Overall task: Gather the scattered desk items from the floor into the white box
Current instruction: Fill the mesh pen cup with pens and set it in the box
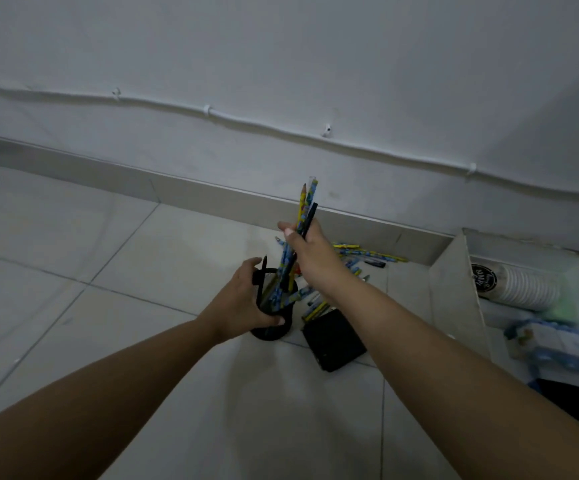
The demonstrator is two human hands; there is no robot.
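The right hand (310, 252) grips a bunch of pencils (303, 216), tips up, lower ends reaching into the black mesh cup (274, 317). The left hand (243, 304) curls round that cup, which stands on the tiled floor (73, 271) with more pencils inside. Just beside it lies a flat black case (333, 339). More loose pencils (367, 254) lie scattered near the skirting. To the right the white box (454, 289) stands open, holding a stack of paper cups (520, 285) and blurred blue-and-white packets (548, 341).
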